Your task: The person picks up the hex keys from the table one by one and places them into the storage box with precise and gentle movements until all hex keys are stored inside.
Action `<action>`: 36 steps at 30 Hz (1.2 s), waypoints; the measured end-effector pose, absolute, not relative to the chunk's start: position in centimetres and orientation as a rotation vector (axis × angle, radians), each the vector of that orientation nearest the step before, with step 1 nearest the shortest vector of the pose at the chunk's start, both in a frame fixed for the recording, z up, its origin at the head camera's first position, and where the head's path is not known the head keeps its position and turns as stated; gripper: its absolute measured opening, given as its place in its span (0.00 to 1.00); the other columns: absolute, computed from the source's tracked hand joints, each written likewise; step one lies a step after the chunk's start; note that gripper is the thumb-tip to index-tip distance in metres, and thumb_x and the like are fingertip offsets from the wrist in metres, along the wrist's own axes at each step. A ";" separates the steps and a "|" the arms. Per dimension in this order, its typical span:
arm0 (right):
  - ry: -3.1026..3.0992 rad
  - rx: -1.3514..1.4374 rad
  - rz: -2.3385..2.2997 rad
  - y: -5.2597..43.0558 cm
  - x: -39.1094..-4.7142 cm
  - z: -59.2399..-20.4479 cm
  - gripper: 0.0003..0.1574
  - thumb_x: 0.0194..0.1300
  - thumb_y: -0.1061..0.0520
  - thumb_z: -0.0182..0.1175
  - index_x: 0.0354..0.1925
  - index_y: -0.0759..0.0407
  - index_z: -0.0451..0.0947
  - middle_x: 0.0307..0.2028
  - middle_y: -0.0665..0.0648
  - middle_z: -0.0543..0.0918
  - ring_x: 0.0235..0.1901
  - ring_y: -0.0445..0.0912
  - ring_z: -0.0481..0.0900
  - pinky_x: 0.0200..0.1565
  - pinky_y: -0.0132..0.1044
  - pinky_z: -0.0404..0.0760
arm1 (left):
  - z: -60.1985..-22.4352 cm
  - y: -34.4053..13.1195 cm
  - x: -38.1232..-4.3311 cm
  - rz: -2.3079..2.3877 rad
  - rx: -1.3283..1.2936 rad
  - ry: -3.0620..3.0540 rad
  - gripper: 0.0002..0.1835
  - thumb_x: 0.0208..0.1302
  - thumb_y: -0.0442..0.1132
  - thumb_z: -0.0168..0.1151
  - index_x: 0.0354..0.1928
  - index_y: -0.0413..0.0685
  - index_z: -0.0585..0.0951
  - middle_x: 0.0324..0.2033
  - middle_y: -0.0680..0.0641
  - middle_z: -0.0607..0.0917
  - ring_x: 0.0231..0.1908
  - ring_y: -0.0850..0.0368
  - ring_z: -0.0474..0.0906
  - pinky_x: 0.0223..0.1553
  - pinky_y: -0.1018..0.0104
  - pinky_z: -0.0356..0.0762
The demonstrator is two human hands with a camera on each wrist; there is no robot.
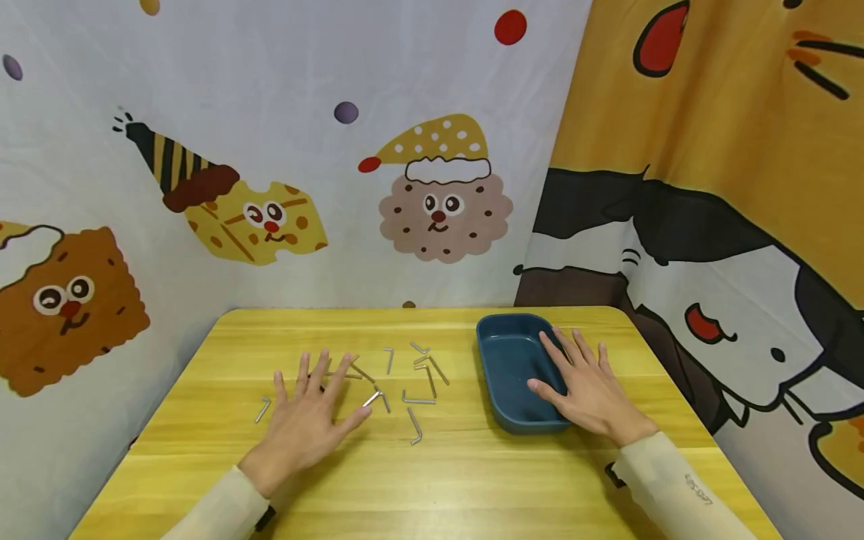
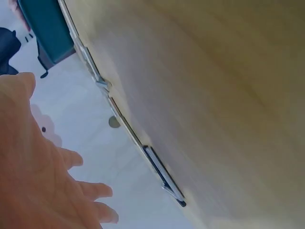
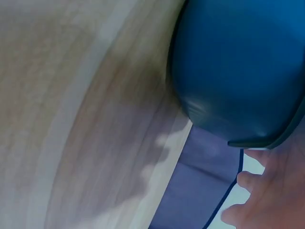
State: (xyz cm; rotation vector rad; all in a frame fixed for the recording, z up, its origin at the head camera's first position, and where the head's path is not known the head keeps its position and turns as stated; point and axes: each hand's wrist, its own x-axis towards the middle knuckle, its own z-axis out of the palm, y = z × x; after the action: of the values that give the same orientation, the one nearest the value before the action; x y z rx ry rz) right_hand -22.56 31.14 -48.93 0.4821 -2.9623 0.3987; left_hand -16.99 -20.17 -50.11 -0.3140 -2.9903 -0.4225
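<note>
Several L-shaped hex keys lie scattered on the wooden table, among them one key near the middle and another key at the far left. Fingers spread, my left hand hovers over the left part of the scatter, overlapping some keys in the head view. In the left wrist view, a dark-edged metal piece lies on the tabletop beyond the fingertips. To the right stands a deep blue rectangular box with rounded corners. My right hand is at its right rim, fingers spread and thumb over the inside.
The wooden table has rounded back corners. Behind it hangs a pale curtain with cartoon food prints, and a yellow patterned curtain hangs on the right.
</note>
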 end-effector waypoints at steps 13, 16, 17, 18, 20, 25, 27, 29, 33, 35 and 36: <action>-3.011 0.454 0.482 31.8 -23.1 -49.5 0.63 0.85 0.22 0.58 0.97 0.51 0.49 0.96 0.65 0.51 0.94 0.76 0.43 0.84 0.90 0.45 | -50.0 -23.0 -17.5 -0.441 -0.265 -3.054 0.55 0.82 0.78 0.58 0.97 0.58 0.55 0.93 0.30 0.57 0.91 0.17 0.47 0.80 0.02 0.41; -3.020 0.448 0.501 31.8 -23.2 -49.5 0.64 0.85 0.22 0.58 0.97 0.51 0.48 0.96 0.66 0.51 0.94 0.76 0.44 0.84 0.90 0.45 | -50.0 -23.7 -17.6 -0.455 -0.253 -3.068 0.55 0.82 0.77 0.60 0.97 0.58 0.55 0.92 0.29 0.59 0.91 0.16 0.49 0.79 0.02 0.43; -3.024 0.444 0.507 31.9 -23.3 -49.4 0.64 0.85 0.22 0.57 0.97 0.52 0.47 0.96 0.66 0.50 0.94 0.76 0.44 0.84 0.90 0.45 | -50.0 -24.0 -17.6 -0.453 -0.251 -3.067 0.55 0.82 0.77 0.60 0.97 0.57 0.56 0.92 0.28 0.60 0.90 0.15 0.51 0.79 0.01 0.44; -3.027 0.439 0.513 31.9 -23.4 -49.4 0.65 0.85 0.21 0.57 0.97 0.52 0.46 0.96 0.66 0.50 0.94 0.76 0.44 0.84 0.90 0.45 | -50.0 -24.2 -17.6 -0.453 -0.247 -3.066 0.55 0.81 0.77 0.61 0.96 0.55 0.58 0.91 0.28 0.61 0.89 0.15 0.52 0.78 0.01 0.46; -3.031 0.427 0.521 32.0 -23.5 -49.4 0.65 0.85 0.21 0.57 0.98 0.52 0.45 0.96 0.66 0.50 0.94 0.76 0.45 0.84 0.90 0.46 | -50.0 -24.5 -17.6 -0.438 -0.236 -3.068 0.56 0.81 0.77 0.61 0.95 0.52 0.59 0.90 0.27 0.62 0.89 0.14 0.54 0.78 0.01 0.47; -3.040 0.401 0.522 32.1 -23.8 -49.5 0.66 0.85 0.20 0.56 0.98 0.52 0.44 0.96 0.66 0.50 0.94 0.76 0.46 0.85 0.89 0.46 | -50.3 -25.1 -17.9 -0.396 -0.214 -3.078 0.57 0.81 0.76 0.61 0.93 0.43 0.62 0.89 0.25 0.64 0.87 0.13 0.58 0.80 0.04 0.52; -3.046 0.394 0.518 32.1 -23.9 -49.6 0.67 0.85 0.19 0.55 0.98 0.53 0.44 0.96 0.66 0.50 0.94 0.76 0.46 0.85 0.89 0.46 | -50.3 -25.3 -18.1 -0.391 -0.205 -3.081 0.57 0.81 0.76 0.62 0.93 0.41 0.62 0.87 0.23 0.66 0.85 0.12 0.61 0.79 0.05 0.55; -3.055 0.385 0.515 32.1 -23.9 -49.7 0.68 0.85 0.18 0.55 0.98 0.54 0.43 0.96 0.67 0.50 0.94 0.76 0.46 0.85 0.88 0.46 | -50.4 -25.3 -18.3 -0.396 -0.195 -3.083 0.58 0.81 0.75 0.64 0.92 0.39 0.62 0.86 0.22 0.68 0.83 0.11 0.64 0.77 0.06 0.60; -3.077 0.376 0.515 32.1 -24.0 -49.8 0.70 0.84 0.17 0.53 0.98 0.55 0.41 0.96 0.67 0.49 0.93 0.77 0.47 0.85 0.89 0.47 | -50.3 -25.1 -18.9 -0.400 -0.187 -3.081 0.58 0.80 0.73 0.67 0.91 0.35 0.63 0.81 0.19 0.73 0.77 0.11 0.71 0.75 0.09 0.69; -3.084 0.377 0.514 32.1 -24.0 -49.8 0.70 0.85 0.17 0.54 0.98 0.55 0.41 0.96 0.67 0.49 0.93 0.78 0.48 0.85 0.89 0.47 | -50.3 -25.0 -19.1 -0.401 -0.183 -3.077 0.57 0.79 0.71 0.69 0.89 0.32 0.66 0.79 0.19 0.75 0.75 0.12 0.75 0.72 0.12 0.73; -3.087 0.378 0.512 32.1 -24.0 -49.8 0.70 0.85 0.17 0.54 0.97 0.56 0.41 0.96 0.68 0.49 0.93 0.78 0.48 0.85 0.89 0.47 | -50.3 -25.0 -19.2 -0.399 -0.181 -3.078 0.57 0.79 0.70 0.70 0.88 0.32 0.67 0.77 0.19 0.77 0.73 0.13 0.76 0.71 0.13 0.75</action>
State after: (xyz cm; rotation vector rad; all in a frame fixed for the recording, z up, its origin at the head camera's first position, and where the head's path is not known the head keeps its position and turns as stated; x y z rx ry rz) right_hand -24.04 32.10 -49.77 0.3784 -3.0866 0.5122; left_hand -19.19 -24.97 -50.25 -0.1814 -3.0778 -0.3988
